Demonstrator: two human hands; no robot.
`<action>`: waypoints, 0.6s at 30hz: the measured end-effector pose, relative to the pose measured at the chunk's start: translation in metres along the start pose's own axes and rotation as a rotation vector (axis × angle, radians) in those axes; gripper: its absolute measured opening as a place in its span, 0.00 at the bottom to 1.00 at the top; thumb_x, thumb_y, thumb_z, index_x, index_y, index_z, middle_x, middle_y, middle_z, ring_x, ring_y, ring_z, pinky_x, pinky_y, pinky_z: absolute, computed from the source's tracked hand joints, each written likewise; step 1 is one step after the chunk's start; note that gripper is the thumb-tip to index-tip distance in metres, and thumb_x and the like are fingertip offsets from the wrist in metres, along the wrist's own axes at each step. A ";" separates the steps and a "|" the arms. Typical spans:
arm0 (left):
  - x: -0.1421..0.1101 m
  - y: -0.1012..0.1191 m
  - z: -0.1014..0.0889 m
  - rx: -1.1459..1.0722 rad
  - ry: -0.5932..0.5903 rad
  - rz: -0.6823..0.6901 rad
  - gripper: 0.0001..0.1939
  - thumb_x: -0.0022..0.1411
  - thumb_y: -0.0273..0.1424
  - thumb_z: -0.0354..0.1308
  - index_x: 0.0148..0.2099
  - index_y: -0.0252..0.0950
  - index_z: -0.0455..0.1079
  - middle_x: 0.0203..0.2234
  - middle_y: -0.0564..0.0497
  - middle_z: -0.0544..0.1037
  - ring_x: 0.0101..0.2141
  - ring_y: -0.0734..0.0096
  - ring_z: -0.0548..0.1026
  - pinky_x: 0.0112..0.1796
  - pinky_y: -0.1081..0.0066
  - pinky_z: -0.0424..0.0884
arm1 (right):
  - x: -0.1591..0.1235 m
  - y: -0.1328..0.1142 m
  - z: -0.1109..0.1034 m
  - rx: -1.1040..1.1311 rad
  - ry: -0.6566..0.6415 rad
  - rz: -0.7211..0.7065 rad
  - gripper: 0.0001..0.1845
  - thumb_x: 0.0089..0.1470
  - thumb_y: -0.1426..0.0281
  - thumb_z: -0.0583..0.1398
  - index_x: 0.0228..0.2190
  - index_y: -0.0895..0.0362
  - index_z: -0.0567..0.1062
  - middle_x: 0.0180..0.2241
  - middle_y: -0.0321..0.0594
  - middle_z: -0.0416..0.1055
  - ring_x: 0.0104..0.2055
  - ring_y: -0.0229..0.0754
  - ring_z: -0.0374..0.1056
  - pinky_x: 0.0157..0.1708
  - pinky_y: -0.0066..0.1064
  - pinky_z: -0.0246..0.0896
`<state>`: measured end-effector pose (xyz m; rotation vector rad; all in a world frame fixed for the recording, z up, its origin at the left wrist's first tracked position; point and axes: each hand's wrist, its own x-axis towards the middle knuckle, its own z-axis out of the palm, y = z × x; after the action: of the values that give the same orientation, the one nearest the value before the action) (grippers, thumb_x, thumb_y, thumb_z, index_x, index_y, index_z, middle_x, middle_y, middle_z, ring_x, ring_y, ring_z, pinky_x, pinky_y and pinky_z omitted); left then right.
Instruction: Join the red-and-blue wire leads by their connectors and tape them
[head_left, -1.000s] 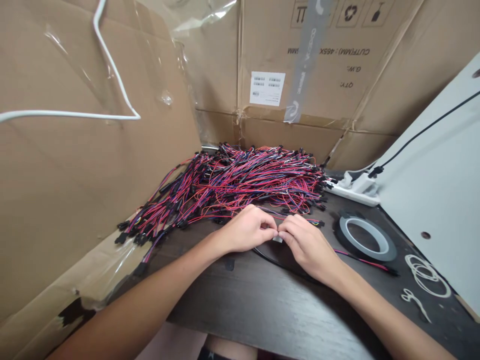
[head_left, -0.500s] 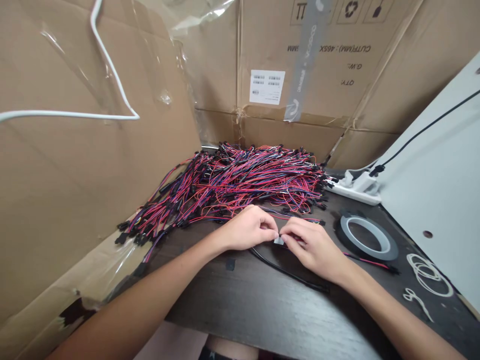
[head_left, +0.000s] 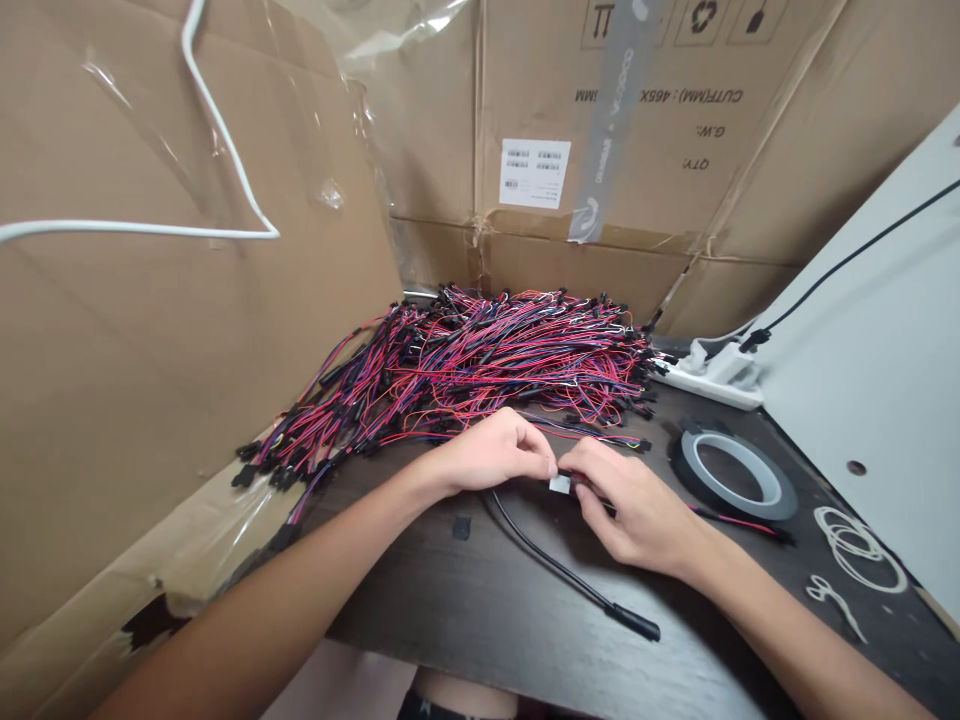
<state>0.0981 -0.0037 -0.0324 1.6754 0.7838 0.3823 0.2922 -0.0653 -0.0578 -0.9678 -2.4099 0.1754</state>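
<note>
My left hand [head_left: 504, 452] is closed in a pinch at the near side of the wire pile, close to a small white label [head_left: 559, 484]. Opposite it, my right hand [head_left: 626, 500] pinches a thin wire cable whose dark and reddish strands [head_left: 604, 500] show under the fingers. The label hangs between the two sets of fingertips. A black cable [head_left: 536, 550] runs from under my left hand toward the front right, ending in a thick black connector [head_left: 634, 622]. What exactly sits within the left fingertips is too small to make out.
A heap of red, blue and black wires [head_left: 517, 350] lies behind my hands. At right are a roll of dark tape [head_left: 776, 498], pale rubber-like loops [head_left: 862, 550] and a white power strip [head_left: 709, 385]. Cardboard boxes [head_left: 435, 130] stand behind and left; a small black square [head_left: 461, 527] lies on the table.
The black cable's connector end has swung nearer the table's front edge. My right fingers have shifted slightly and opened a little, showing more of the white label and the wires.
</note>
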 end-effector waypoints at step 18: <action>0.000 0.003 0.009 -0.166 0.013 0.014 0.07 0.51 0.26 0.56 0.25 0.30 0.73 0.14 0.60 0.60 0.18 0.82 0.52 0.22 0.75 0.47 | 0.006 -0.005 0.002 0.029 0.304 0.009 0.07 0.60 0.76 0.53 0.30 0.56 0.68 0.29 0.41 0.68 0.31 0.38 0.65 0.29 0.29 0.61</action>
<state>0.1052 -0.0105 -0.0316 1.5248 0.7304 0.4567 0.2846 -0.0650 -0.0559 -0.9196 -2.1205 0.0606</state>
